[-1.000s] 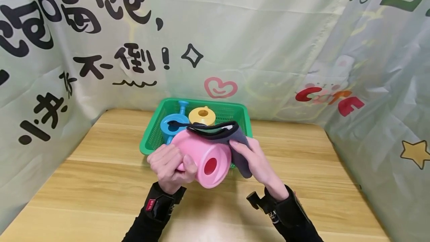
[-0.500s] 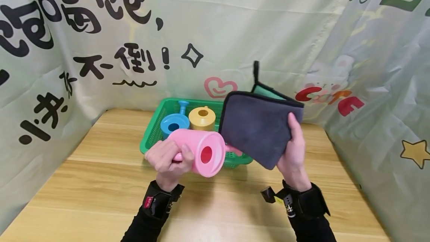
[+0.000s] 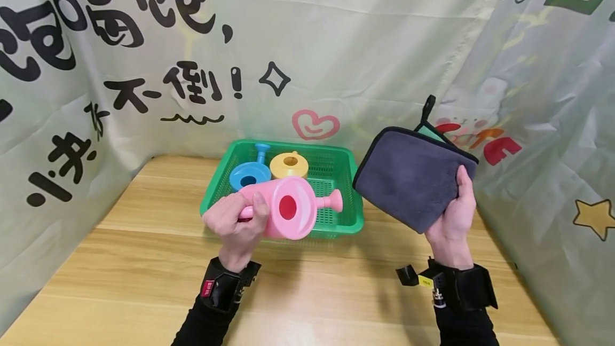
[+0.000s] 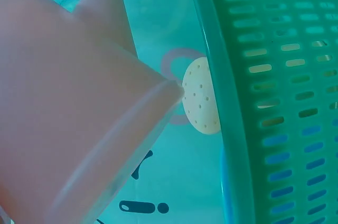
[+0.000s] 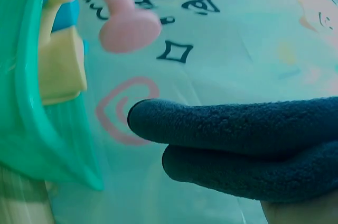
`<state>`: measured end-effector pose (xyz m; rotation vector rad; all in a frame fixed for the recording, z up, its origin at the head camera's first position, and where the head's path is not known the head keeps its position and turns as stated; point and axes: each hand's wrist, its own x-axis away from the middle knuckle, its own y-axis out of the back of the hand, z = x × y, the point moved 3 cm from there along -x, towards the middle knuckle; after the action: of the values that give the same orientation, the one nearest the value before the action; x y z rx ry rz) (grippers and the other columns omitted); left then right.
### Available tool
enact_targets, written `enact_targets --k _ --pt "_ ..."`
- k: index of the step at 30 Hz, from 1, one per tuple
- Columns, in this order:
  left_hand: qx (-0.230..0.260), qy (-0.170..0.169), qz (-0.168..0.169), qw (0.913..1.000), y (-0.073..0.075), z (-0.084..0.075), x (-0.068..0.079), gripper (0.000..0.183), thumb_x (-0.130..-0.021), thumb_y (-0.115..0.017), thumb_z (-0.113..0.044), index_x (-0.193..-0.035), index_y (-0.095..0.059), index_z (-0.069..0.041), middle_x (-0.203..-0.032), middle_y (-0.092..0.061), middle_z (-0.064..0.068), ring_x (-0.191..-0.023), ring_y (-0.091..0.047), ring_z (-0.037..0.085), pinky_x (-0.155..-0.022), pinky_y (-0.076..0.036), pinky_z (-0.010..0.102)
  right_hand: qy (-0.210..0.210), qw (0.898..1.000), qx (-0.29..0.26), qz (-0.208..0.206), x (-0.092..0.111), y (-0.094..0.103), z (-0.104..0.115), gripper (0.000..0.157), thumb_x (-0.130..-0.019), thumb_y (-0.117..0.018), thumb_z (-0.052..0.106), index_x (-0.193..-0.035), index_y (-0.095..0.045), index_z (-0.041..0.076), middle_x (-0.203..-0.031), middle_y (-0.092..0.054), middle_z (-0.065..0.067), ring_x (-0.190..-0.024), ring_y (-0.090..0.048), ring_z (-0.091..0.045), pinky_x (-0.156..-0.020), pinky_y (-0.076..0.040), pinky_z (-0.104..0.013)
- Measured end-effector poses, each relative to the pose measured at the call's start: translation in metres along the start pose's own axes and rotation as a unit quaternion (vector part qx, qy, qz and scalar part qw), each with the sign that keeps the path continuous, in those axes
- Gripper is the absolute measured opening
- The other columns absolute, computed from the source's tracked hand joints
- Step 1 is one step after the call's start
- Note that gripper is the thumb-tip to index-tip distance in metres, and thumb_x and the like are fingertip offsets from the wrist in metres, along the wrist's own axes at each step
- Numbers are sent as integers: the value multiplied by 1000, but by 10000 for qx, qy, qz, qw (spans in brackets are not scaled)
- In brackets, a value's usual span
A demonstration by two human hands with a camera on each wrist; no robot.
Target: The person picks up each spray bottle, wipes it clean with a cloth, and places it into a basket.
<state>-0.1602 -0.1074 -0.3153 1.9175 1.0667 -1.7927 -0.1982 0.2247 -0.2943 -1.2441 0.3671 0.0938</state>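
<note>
My left hand (image 3: 237, 223) grips the handle of a pink watering can (image 3: 293, 210), held up over the front of the green basket (image 3: 355, 223). The can tilts so its round opening faces me, and its spout points right. To the right, my right hand (image 3: 454, 220) holds a folded grey cloth (image 3: 413, 175) with black edging, a green inner side and a hanging loop. The folded layers of this cloth (image 5: 237, 129) show edge-on in the right wrist view. In the left wrist view the pink can (image 4: 68, 92) fills the left side; the left fingers are hidden there.
Inside the basket stand a blue watering can (image 3: 250, 172) and a yellow watering can (image 3: 290, 167). The basket sits toward the back of the wooden table (image 3: 307, 303). A printed fabric backdrop (image 3: 384, 68) surrounds the table's back and sides.
My right hand has carried the cloth away from the pink watering can, to the right. The can has turned and shifted slightly up and left, exposing its spout.
</note>
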Motion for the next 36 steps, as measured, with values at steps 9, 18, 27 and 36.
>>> enact_targets --k 9,18,27,36 --pt "-48 309 27 9995 -1 0 1 58 -89 -59 -37 -45 -35 -9 -39 -34 2 -32 -30 15 -30 -21 29 44 9998 71 -155 2 14 13 28 -104 -38 16 -118 -49 -5 -109 -61 -24 -99 -61 -38 -81 -55 -47" --pt "-47 918 108 9957 -2 4 4 60 -90 -61 -40 -45 -44 -6 -39 -38 3 -35 -34 14 -33 -22 28 87 9991 84 -411 5 26 20 26 -103 -41 15 -121 -49 -2 -111 -61 -21 -100 -60 -35 -82 -54 -45" --pt "167 1420 188 9895 -4 8 6 60 -92 -59 -41 -47 -45 -4 -41 -41 6 -38 -38 15 -35 -26 28 149 9987 356 -345 8 31 22 26 -103 -39 16 -121 -48 -2 -110 -61 -20 -98 -61 -34 -81 -55 -44" --pt "729 1839 543 9787 -8 7 4 57 -97 -49 -40 -68 -65 7 -57 -59 15 -54 -50 18 -50 -38 20 662 9827 1673 -432 4 41 34 23 -102 -43 15 -114 -49 -3 -105 -58 -15 -90 -62 -27 -75 -57 -34"
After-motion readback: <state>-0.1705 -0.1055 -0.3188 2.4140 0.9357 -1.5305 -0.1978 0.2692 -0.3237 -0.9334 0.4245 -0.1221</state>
